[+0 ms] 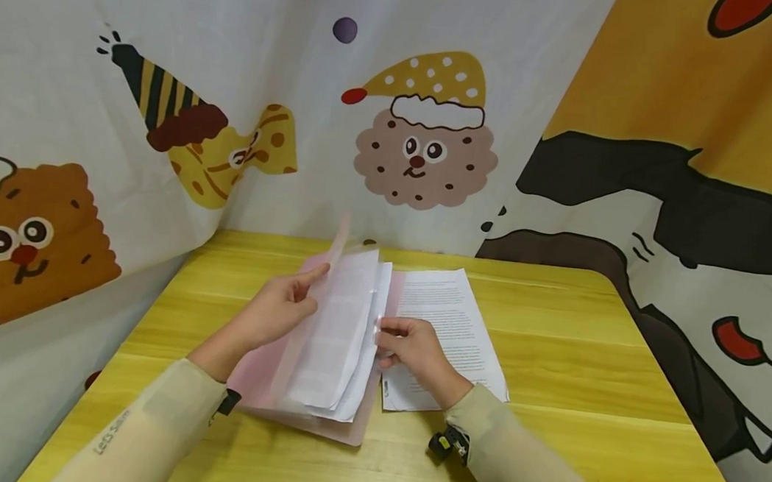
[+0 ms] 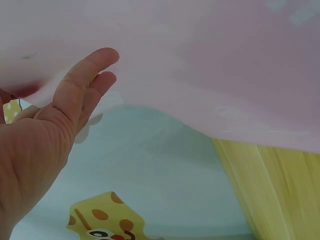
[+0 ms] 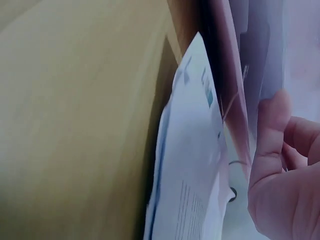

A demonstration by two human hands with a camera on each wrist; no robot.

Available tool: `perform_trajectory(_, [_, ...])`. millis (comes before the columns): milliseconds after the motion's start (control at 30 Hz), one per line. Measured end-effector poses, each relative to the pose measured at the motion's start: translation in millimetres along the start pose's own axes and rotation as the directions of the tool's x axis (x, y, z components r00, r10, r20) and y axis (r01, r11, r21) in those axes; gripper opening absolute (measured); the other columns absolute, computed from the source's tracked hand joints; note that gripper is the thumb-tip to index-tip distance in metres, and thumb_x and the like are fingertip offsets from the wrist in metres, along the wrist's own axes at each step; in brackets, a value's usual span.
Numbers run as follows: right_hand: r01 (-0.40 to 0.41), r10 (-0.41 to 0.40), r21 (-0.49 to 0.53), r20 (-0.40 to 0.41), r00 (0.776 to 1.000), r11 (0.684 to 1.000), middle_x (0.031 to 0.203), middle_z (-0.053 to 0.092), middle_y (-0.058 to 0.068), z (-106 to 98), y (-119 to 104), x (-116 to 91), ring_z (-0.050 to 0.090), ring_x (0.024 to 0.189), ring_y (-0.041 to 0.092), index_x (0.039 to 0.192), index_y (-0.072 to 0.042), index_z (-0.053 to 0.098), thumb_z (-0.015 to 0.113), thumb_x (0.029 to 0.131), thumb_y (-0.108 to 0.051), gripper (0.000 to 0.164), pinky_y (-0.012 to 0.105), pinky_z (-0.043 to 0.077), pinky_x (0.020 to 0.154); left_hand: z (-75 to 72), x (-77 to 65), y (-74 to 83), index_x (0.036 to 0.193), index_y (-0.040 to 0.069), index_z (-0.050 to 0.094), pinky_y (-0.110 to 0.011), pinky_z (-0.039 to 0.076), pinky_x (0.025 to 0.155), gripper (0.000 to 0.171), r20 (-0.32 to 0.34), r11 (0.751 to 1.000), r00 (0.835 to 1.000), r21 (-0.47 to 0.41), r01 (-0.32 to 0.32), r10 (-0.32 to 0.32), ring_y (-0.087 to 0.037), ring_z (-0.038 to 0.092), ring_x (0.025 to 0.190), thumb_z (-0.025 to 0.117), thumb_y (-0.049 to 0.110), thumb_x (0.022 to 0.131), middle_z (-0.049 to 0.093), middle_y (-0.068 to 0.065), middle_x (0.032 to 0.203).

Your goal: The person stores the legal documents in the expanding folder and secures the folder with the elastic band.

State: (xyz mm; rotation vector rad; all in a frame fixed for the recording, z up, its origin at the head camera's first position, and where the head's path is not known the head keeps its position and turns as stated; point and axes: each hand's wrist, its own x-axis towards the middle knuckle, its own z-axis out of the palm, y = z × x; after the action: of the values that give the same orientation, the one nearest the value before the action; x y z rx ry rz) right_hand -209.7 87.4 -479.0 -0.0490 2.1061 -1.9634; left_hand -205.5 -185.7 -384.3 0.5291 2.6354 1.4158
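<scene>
Table [image 1: 557, 369]: pink folder [image 1: 256, 380] lies open on it, left of the paper stack [image 1: 438, 310]. Folder judged light, bendy, slick; sleeves [image 1: 344, 327] likely to cling or crease, so best taken by free edges. Stack just beside, beneath the right forearm; could snag. Left hand [image 1: 278, 310]: fingers straight against a raised pink leaf [image 2: 210, 75]. Right hand [image 1: 419, 352]: pinching sleeve edges.

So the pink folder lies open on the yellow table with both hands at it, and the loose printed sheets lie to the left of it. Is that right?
Not quite: the loose printed sheets lie to the right of the pink folder, as the head view shows. The folder does lie open on the yellow table, with the left hand and right hand at it.
</scene>
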Motion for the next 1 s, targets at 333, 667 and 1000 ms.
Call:
perform_trajectory(333, [0.100,-0.116,-0.124,-0.122,0.986,0.987,0.109,0.077,0.018,14,0,-3,0.067,0.053,0.010,0.123,-0.001,0.079,0.076,0.094,-0.006,0.030,0.028,0.060,0.057,2.3,0.8,-1.7,0.162,0.004,0.043,-0.030,0.046,0.089,0.063,-0.010,1.000,1.000,0.012,-0.011,0.011,-0.032,0.057,0.114,0.055,0.005,0.101,0.042,-0.009,0.169])
perform_trajectory(667, [0.058,-0.068,-0.092,-0.102,0.992,0.994,0.099,0.080,0.022,24,5,5,0.070,0.058,0.010,0.119,0.005,0.079,0.075,0.094,-0.002,0.027,0.029,0.062,0.058,4.3,1.9,-2.4,0.162,0.003,0.043,-0.030,0.047,0.094,0.062,-0.013,1.000,1.000,0.014,-0.007,0.007,-0.030,0.053,0.127,0.056,0.005,0.101,0.042,-0.010,0.169])
perform_trajectory(1000, [0.075,-0.107,-0.226,-0.130,0.986,0.971,0.121,0.076,0.019,-30,8,7,0.076,0.087,0.020,0.134,-0.001,0.073,0.073,0.098,-0.008,0.037,0.035,0.064,0.064,3.3,0.9,-3.5,0.162,0.005,0.044,-0.027,0.047,0.076,0.063,-0.030,1.000,1.000,0.021,0.001,-0.001,-0.032,0.056,0.105,0.056,0.006,0.100,0.042,-0.011,0.169])
